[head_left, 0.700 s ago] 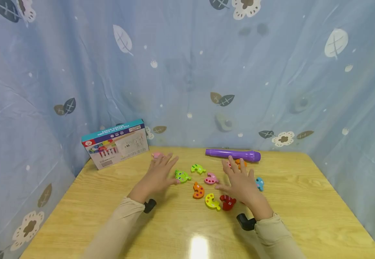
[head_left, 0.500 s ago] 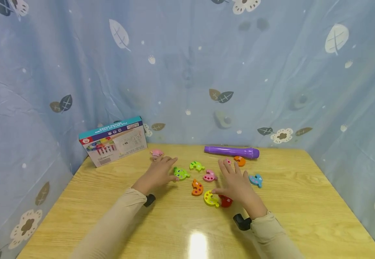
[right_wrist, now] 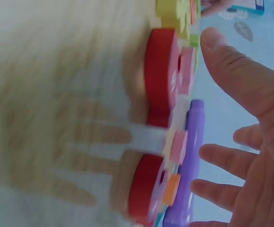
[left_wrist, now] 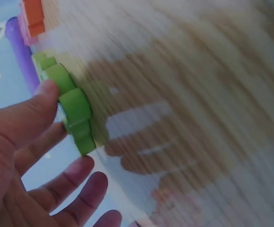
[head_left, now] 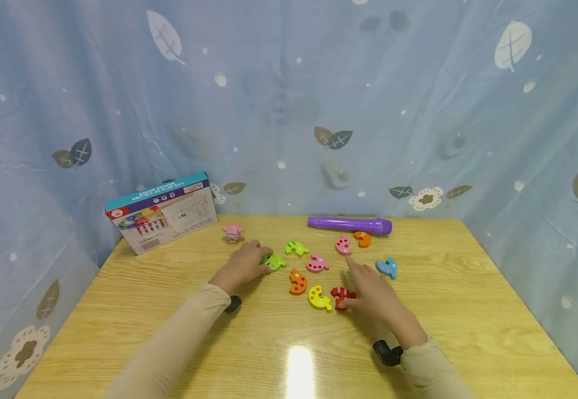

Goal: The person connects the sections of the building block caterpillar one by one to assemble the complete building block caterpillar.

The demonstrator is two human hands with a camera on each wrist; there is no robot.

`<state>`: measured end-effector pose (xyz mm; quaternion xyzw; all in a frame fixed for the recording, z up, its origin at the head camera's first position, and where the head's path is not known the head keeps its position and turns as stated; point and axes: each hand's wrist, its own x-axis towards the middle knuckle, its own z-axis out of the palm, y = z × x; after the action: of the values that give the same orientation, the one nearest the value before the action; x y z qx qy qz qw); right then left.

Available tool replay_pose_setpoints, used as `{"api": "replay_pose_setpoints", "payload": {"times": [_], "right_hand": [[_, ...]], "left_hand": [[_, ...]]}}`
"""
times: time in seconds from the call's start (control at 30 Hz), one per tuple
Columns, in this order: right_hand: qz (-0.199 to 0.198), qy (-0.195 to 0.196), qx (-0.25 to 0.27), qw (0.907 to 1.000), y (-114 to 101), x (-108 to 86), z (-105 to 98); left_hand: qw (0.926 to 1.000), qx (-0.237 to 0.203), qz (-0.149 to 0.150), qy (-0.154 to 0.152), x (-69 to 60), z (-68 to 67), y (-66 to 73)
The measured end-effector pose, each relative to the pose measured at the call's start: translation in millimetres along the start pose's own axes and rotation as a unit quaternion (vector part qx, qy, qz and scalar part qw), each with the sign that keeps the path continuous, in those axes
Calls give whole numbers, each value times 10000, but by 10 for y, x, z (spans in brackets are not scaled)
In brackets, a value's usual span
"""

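My left hand (head_left: 241,267) pinches the green piece with a face (head_left: 274,262) between thumb and index finger; in the left wrist view the other fingers spread beside that green piece (left_wrist: 75,106). My right hand (head_left: 377,295) is held over a red piece (head_left: 338,292), fingers loosely extended and gripping nothing. The right wrist view shows this red piece (right_wrist: 160,71) below the thumb, and a second red piece (right_wrist: 145,187) that the hand hides in the head view. Yellow (head_left: 318,299), orange (head_left: 297,284) and pink (head_left: 316,264) pieces lie between the hands.
Behind lie a striped green piece (head_left: 296,248), another pink piece (head_left: 343,246), another orange piece (head_left: 363,239) and a purple microphone-shaped object (head_left: 351,224). A blue piece (head_left: 387,267) is at the right. A pink figure (head_left: 233,232) stands near a box (head_left: 166,213) at the back left.
My left hand has closed its thumb and fingers on the green face piece. My right hand has drawn its spread fingers in and uncovered the rear pink piece. The head view has shifted slightly.
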<state>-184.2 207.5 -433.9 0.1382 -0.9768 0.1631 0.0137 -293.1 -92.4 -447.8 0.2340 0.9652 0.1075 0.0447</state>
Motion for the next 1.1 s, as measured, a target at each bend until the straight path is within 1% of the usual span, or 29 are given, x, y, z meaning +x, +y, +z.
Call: {"api": "replay_pose_setpoints", "payload": {"times": [0.1, 0.23, 0.33, 0.4, 0.47, 0.57, 0.63, 0.7, 0.83, 0.9, 1.0, 1.1], "right_hand": [[-24, 137, 117, 9998, 70, -64, -22], [-1, 193, 231, 9995, 164, -126, -82], [-28, 236, 182, 9996, 226, -150, -108], [-86, 265, 142, 9995, 256, -162, -116], [-156, 281, 106, 9994, 284, -171, -115], [-206, 298, 50, 9993, 316, -183, -106], [-220, 294, 8, 9993, 332, -186, -96], [-204, 257, -40, 9995, 342, -185, -88], [-184, 147, -154, 9996, 344, -180, -74], [-189, 134, -220, 9995, 344, -184, -63], [-215, 157, -348, 9990, 350, -196, -43], [-219, 207, -449, 9985, 363, -205, -25]], "left_hand": [[9999, -148, -73, 50, -23, 2, -14], [9974, -693, -188, 48, -90, -36, -50], [9919, -1249, -249, 15, -152, -67, -95], [9879, -1529, -259, -38, -190, -79, -130], [9845, -1729, -270, -132, -224, -88, -160], [9807, -1904, -310, -306, -269, -97, -186], [9792, -1970, -279, -389, -293, -100, -187], [9792, -1974, -166, -432, -316, -103, -180], [9813, -1837, 191, -532, -357, -123, -142], [9811, -1798, 341, -627, -374, -137, -119], [9812, -1705, 424, -794, -393, -152, -87], [9817, -1616, 474, -893, -400, -150, -68]]}}
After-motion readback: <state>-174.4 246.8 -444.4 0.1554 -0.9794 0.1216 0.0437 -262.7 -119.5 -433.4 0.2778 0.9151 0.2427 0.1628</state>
